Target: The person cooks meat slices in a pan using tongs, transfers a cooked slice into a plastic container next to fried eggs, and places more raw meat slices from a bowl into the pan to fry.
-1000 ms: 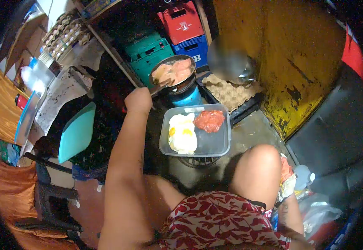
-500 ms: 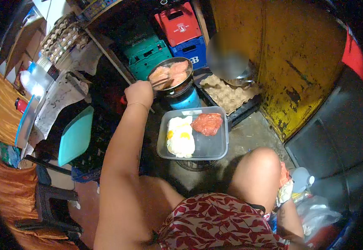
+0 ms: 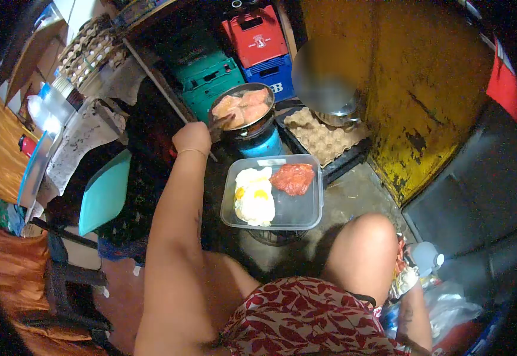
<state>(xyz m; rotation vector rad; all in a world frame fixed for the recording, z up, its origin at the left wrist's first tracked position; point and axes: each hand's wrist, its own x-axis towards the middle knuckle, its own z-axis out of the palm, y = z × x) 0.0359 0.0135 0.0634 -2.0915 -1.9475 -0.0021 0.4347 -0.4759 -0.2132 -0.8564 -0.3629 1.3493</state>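
My left hand (image 3: 192,137) is closed around a dark pronged utensil (image 3: 218,123), blurred, whose tip reaches the near left side of a frying pan (image 3: 272,102). Several pink slices of meat (image 3: 243,107) cover the pan's bottom. Beneath the pan is a small stove with a blue body (image 3: 261,145). In front of it stands a clear plastic container (image 3: 297,210), holding fried eggs (image 3: 254,207) on the left and a reddish piece of meat (image 3: 292,179) on the right. Beside my right knee, my right hand (image 3: 411,286) is mostly hidden by a crumpled red-and-white bundle (image 3: 405,276).
Green (image 3: 211,86), red (image 3: 255,37) and blue crates (image 3: 273,76) are stacked behind the stove. An egg tray (image 3: 324,136) lies right of it. A teal lid (image 3: 105,193) leans at the left. Jug (image 3: 425,256) and plastic bags (image 3: 454,311) lie at the right.
My left hand has moved slightly left and down, drawing the utensil back toward the pan's near edge. The view has shifted a little; the food in the container has stayed put.
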